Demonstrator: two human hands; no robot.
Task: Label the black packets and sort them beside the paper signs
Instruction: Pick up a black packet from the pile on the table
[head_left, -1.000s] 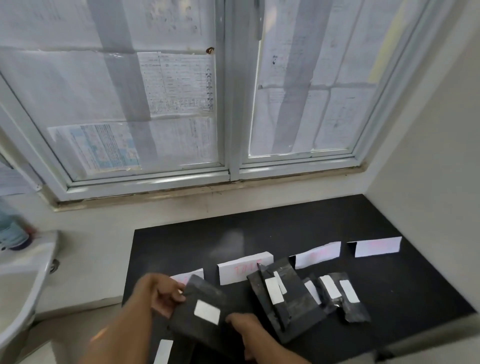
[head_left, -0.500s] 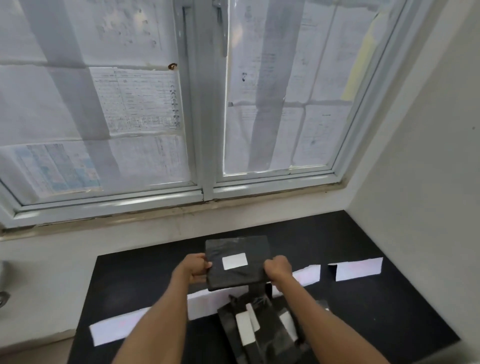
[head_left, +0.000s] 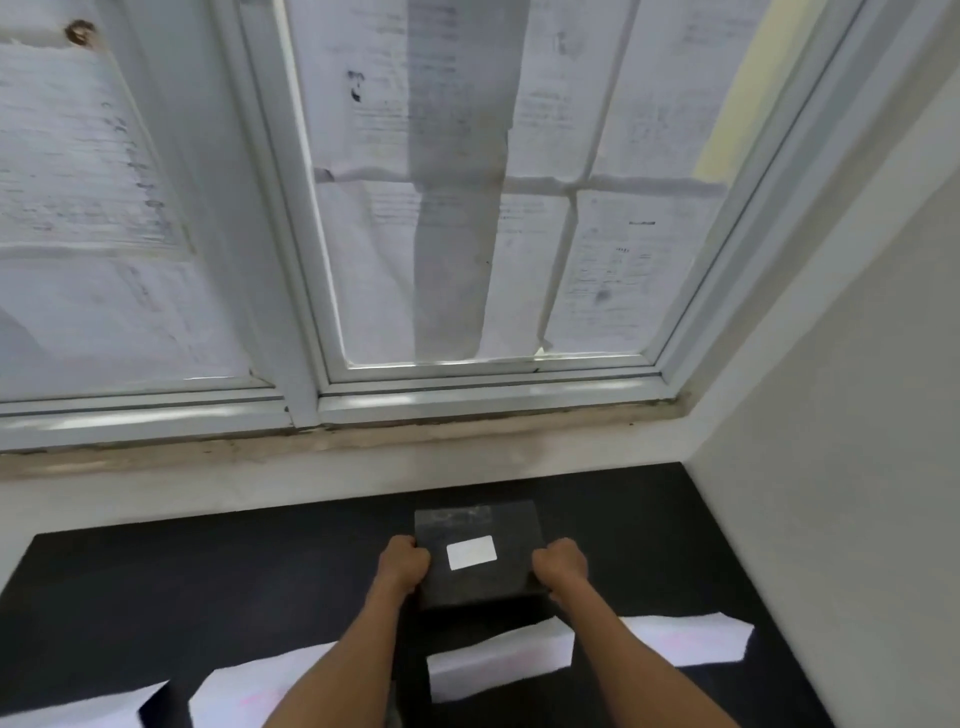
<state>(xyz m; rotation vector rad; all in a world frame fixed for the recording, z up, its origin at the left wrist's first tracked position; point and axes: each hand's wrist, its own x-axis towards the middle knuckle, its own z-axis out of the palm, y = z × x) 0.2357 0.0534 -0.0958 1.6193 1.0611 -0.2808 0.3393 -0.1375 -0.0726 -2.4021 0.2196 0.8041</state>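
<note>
From my remote seat, starting at the left, I see my left hand (head_left: 404, 566) closed around the left edge of the flat black plastic packet (head_left: 480, 553), fingers (head_left: 410, 558) curled tight onto it, thumb side on top. The packet spans the gap between my two sets of fingers and carries a small white rectangular sticker label (head_left: 471, 552) on its upper face, about midway between them. I cannot tell whether the packet touches the black matte tabletop (head_left: 208, 587) or is held just above it. On the other side, my right hand (head_left: 561, 569) grips the packet's right edge, fingers (head_left: 553, 564) wrapped shut on it. Nearer to me than both sets of fingers, a row of white folded paper signs (head_left: 501, 662) stands on the tabletop, passing under my forearms; any writing on them is too blurred to read. Beyond the fingertips, the paper-covered white-framed window (head_left: 467, 208) rises above the sill.
</note>
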